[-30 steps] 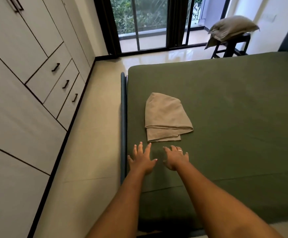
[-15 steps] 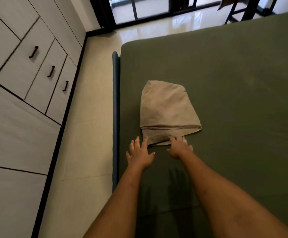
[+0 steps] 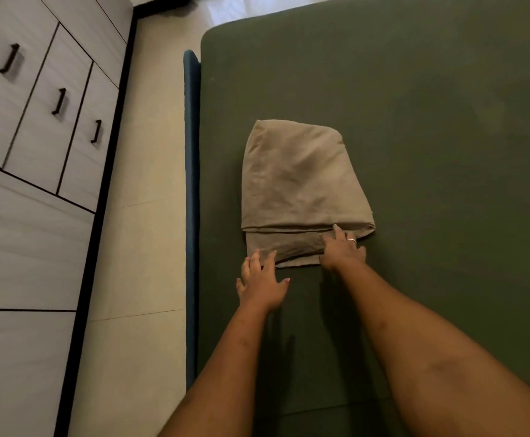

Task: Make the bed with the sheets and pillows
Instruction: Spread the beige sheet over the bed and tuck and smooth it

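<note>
Two bare forearms reach across an olive-green covered bed (image 3: 430,137) toward a folded beige cloth sheet (image 3: 298,184), which lies flat on the bed close to its left edge.

The left hand (image 3: 263,283) rests palm down on the bed on the near side of the sheet, at the sheet's near left corner. Its grip is spread, the fingers straight and fanned, with fingertips (image 3: 254,258) touching the sheet's near hem.

The right hand (image 3: 342,252) sits on top of the sheet's near right part, on the lower layer that sticks out below the top fold. Its index finger (image 3: 336,231) points straight up to the fold line, and a silver ring (image 3: 352,240) shows on another finger. The remaining fingers bend down into the cloth; whether this grip pinches the fabric or only presses on it cannot be told.

The sheet is stacked in several layers, wide at its near end and narrower and rounded at its far end. Beyond the sheet the green bed runs on to a rounded far corner.

Left of the sheet a dark blue padded bed rail (image 3: 191,184) borders the bed, then comes a strip of cream tiled floor (image 3: 150,216). Farther left stands a pale wood-grain wardrobe (image 3: 20,234) with three drawers, each with a dark bar handle (image 3: 59,101).
</note>
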Demonstrator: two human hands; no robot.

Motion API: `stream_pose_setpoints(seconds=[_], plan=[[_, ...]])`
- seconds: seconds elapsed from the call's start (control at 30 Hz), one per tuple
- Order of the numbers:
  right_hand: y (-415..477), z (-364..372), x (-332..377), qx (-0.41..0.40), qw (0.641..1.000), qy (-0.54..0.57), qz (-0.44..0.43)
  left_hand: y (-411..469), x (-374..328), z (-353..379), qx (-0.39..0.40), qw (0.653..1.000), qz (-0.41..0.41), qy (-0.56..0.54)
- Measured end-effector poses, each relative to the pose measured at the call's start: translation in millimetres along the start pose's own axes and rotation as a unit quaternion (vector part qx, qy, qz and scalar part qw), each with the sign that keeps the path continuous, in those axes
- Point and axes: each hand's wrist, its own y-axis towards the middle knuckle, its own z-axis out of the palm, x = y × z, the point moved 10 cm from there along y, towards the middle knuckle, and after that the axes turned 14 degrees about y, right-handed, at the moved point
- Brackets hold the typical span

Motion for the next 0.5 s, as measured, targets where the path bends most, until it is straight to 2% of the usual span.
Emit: stream_pose_setpoints(seconds=[0.13, 0.3, 0.43, 0.5], plan=[[17.4, 0.9, 12.9, 0.006, 0.996, -0.073, -0.041, 8.9, 1.8, 8.3, 0.008, 1.0, -0.011, 0.004], [32.5, 0.4, 18.9, 0.005, 0.99, -0.132, -0.052, 14.9, 5.4, 15.9, 0.012, 1.0, -0.02, -0.008], [46.5, -9.0, 21.3, -0.01, 0.992, -0.116, -0.053, 12.6, 6.2, 17.0, 0.006, 1.0, -0.021, -0.022], [48.1, -20.4, 29.3, -0.049, 0.991, -0.103, -0.076, 10.9, 5.5, 14.5, -0.002, 0.999, -0.019, -0.027]])
